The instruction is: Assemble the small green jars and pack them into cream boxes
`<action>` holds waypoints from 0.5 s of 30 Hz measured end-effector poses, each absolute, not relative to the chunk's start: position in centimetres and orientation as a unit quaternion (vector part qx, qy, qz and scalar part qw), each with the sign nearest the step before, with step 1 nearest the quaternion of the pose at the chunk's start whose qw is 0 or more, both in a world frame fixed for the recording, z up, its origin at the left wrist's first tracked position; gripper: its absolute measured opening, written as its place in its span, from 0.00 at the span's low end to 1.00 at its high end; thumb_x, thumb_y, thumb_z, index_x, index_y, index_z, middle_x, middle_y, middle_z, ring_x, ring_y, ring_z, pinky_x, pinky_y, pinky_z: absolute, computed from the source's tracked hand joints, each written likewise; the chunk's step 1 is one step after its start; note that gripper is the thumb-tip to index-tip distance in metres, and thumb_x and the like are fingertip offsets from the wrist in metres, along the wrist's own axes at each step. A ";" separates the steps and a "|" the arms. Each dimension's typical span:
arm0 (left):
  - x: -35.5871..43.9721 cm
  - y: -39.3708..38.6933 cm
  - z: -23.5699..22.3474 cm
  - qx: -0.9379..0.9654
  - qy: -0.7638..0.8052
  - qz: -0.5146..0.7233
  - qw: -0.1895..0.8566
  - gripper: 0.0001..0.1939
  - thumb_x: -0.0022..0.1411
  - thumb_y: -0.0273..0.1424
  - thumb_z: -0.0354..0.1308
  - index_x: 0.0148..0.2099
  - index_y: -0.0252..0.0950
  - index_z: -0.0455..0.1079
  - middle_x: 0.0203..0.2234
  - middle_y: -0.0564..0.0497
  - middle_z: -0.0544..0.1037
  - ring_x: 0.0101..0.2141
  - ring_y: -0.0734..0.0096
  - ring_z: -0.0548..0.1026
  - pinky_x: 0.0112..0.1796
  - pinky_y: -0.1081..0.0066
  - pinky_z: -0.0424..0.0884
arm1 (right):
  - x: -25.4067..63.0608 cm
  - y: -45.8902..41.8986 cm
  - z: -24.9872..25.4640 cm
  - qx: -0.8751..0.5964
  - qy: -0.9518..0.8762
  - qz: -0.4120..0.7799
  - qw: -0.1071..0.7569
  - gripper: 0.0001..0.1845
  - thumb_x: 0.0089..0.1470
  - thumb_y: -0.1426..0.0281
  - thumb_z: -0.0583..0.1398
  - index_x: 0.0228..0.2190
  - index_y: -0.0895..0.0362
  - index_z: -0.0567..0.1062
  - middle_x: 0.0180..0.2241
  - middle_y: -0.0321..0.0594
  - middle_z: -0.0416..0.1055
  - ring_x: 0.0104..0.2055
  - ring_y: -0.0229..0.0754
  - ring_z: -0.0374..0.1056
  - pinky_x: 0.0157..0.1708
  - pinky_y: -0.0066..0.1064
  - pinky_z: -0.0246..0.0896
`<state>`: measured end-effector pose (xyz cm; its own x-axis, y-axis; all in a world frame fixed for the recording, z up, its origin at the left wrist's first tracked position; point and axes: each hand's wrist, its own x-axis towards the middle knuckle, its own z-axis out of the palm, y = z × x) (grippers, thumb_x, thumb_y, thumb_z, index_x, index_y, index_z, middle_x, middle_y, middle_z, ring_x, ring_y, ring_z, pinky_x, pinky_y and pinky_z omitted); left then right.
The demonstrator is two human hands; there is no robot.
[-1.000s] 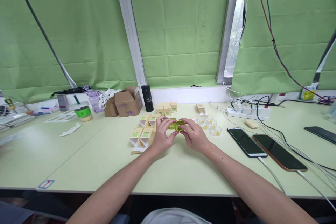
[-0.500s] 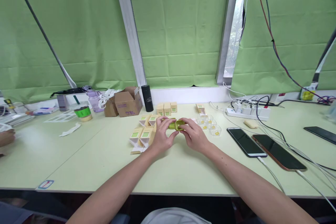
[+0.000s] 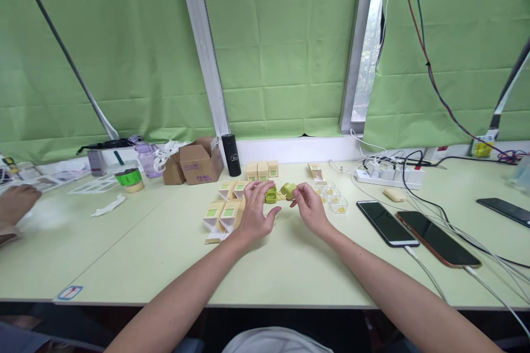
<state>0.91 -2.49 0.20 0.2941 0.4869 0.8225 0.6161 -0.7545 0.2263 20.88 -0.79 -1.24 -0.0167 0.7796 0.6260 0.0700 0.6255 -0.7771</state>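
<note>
My left hand (image 3: 257, 214) is by a small green open box (image 3: 270, 195), thumb and fingers apart; the box shows past its fingertips. A second green piece (image 3: 289, 191), tilted and rounded like a cap or a box half, is at the fingertips of my right hand (image 3: 309, 207), which are pinched together at its edge. Small pale bits (image 3: 280, 197) show between the two green pieces. To the left of my left hand stand several small cream cartons (image 3: 229, 216) with green squares and open flaps. Clear plastic cups with yellow centres (image 3: 338, 206) lie beyond my right hand.
More small cartons (image 3: 262, 170) stand at the back near a black bottle (image 3: 231, 155) and a cardboard box (image 3: 201, 164). Phones (image 3: 388, 223) with cables and a power strip (image 3: 389, 178) lie on the right. Another person's hand (image 3: 17, 204) is at the far left.
The two green pieces, held close together before, are now apart. My left fingers have opened off the green box. My right hand has tilted its piece. The other person's hand has moved further into view.
</note>
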 end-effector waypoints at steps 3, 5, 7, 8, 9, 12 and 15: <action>1.1 -2.5 0.6 -0.809 -0.347 -0.468 0.081 0.33 0.66 0.29 0.65 0.69 0.44 0.60 0.63 0.41 0.70 0.63 0.45 0.61 0.63 0.42 0.62 | 20.8 -0.9 -1.2 -0.345 -0.654 0.302 0.602 0.25 0.67 0.42 0.55 0.35 0.52 0.68 0.28 0.38 0.77 0.30 0.43 0.76 0.29 0.34 0.72; 1.4 -2.4 1.1 -0.819 -0.342 -0.452 0.090 0.33 0.65 0.28 0.65 0.70 0.45 0.61 0.64 0.41 0.69 0.63 0.45 0.62 0.63 0.42 0.63 | 20.8 -1.0 -1.2 -0.362 -0.655 0.302 0.590 0.26 0.67 0.41 0.55 0.35 0.51 0.68 0.25 0.36 0.77 0.26 0.42 0.75 0.27 0.33 0.70; 1.8 -2.4 1.5 -0.833 -0.332 -0.433 0.094 0.32 0.65 0.27 0.64 0.69 0.45 0.63 0.63 0.41 0.69 0.62 0.45 0.62 0.63 0.42 0.63 | 20.7 -1.1 -1.2 -0.373 -0.654 0.304 0.584 0.27 0.67 0.41 0.54 0.34 0.51 0.67 0.23 0.35 0.76 0.24 0.42 0.74 0.25 0.32 0.67; 2.0 -2.4 1.7 -0.840 -0.327 -0.423 0.092 0.31 0.65 0.26 0.64 0.68 0.45 0.64 0.61 0.41 0.71 0.62 0.45 0.63 0.63 0.42 0.64 | 20.7 -1.2 -1.1 -0.375 -0.654 0.307 0.582 0.27 0.67 0.40 0.55 0.34 0.51 0.67 0.22 0.34 0.75 0.23 0.42 0.74 0.24 0.31 0.66; 2.2 -2.3 2.0 -0.846 -0.324 -0.414 0.087 0.30 0.65 0.25 0.64 0.67 0.44 0.66 0.60 0.42 0.72 0.61 0.46 0.64 0.62 0.43 0.65 | 20.7 -1.3 -1.0 -0.376 -0.653 0.309 0.580 0.27 0.66 0.40 0.55 0.33 0.51 0.67 0.21 0.34 0.75 0.23 0.43 0.73 0.23 0.31 0.65; 2.7 -2.1 2.5 -0.857 -0.322 -0.397 0.057 0.26 0.64 0.22 0.61 0.63 0.44 0.71 0.54 0.42 0.76 0.57 0.47 0.67 0.58 0.45 0.69 | 20.9 -1.4 -0.7 -0.373 -0.659 0.309 0.575 0.28 0.66 0.39 0.53 0.32 0.50 0.66 0.20 0.33 0.74 0.21 0.42 0.72 0.22 0.30 0.64; 3.1 -1.5 3.0 -0.845 -0.334 -0.418 0.018 0.22 0.63 0.23 0.63 0.59 0.43 0.73 0.51 0.44 0.78 0.56 0.48 0.68 0.57 0.46 0.70 | 21.8 -1.2 -0.3 -0.378 -0.671 0.263 0.581 0.26 0.69 0.42 0.50 0.34 0.50 0.68 0.22 0.34 0.77 0.22 0.42 0.73 0.24 0.31 0.65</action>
<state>3.15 -1.54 3.03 0.4277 0.5490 0.7181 0.5784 -0.7767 0.2492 21.81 -1.23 -0.28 -0.0399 0.8128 0.5811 0.2020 0.5762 -0.7920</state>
